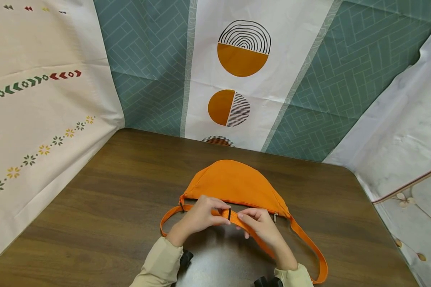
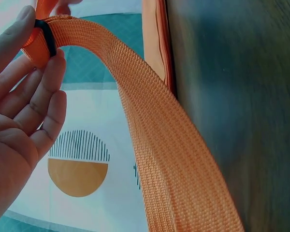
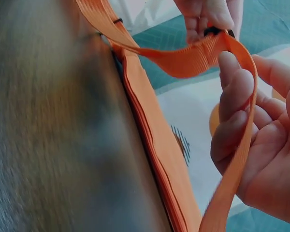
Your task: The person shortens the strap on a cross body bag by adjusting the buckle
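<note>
An orange crescent-shaped waist bag [image 1: 233, 181] lies on the wooden table, its zipped edge toward me. In front of it, my left hand [image 1: 202, 215] pinches the orange webbing strap [image 2: 154, 130] at a black slider buckle [image 1: 229, 214]. Thumb and fingertips hold the slider's edge in the left wrist view. Just to the right, my right hand [image 1: 262, 227] pinches the same strap between thumb and fingers. From there the webbing runs down across that palm in the right wrist view. A zipper pull [image 1: 275, 217] hangs near the bag's right end.
The strap's left loop [image 1: 163, 223] curves back to the bag's left end. Its right loop [image 1: 317, 255] lies near the table's front. A patterned cloth [image 1: 147, 71] hangs behind the brown table [image 1: 111, 191], with light cloths at both sides.
</note>
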Demonstrator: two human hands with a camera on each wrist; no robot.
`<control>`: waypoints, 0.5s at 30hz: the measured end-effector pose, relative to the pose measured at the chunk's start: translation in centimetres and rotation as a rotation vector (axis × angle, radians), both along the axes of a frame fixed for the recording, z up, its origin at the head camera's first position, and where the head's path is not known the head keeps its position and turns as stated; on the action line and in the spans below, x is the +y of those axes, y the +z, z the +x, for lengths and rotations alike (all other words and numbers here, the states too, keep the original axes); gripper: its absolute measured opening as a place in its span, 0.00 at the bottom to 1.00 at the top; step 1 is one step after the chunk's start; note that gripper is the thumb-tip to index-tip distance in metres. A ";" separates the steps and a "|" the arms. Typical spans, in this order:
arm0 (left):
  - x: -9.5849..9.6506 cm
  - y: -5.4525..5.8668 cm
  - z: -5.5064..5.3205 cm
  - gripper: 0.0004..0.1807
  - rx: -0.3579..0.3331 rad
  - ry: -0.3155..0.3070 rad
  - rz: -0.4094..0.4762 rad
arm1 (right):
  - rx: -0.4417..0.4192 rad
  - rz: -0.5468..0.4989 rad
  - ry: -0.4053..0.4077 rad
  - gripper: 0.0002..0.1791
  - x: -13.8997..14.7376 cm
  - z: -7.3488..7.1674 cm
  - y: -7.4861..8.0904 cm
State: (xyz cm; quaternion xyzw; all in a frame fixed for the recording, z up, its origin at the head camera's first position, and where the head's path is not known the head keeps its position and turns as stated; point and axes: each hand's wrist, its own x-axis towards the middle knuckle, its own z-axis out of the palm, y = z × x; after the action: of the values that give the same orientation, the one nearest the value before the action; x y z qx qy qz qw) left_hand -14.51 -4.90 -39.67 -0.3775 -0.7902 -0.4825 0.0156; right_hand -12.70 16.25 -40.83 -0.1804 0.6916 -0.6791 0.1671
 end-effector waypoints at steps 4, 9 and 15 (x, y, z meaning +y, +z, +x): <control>-0.2 0.2 0.0 0.18 0.002 0.020 -0.012 | 0.021 0.040 0.003 0.17 0.6 0.0 0.0; -0.3 0.1 0.0 0.18 -0.009 0.021 -0.016 | 0.047 0.045 -0.008 0.14 0.8 -0.1 -0.1; -0.3 -0.2 -0.2 0.17 -0.017 0.006 -0.023 | 0.068 0.032 -0.030 0.12 0.8 -0.1 -0.1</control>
State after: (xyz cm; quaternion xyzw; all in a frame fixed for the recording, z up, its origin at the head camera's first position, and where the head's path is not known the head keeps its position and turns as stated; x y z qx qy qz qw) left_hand -14.69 -5.20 -39.83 -0.3711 -0.7970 -0.4766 0.0060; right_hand -12.78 17.07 -40.92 -0.1903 0.7104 -0.6638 0.1360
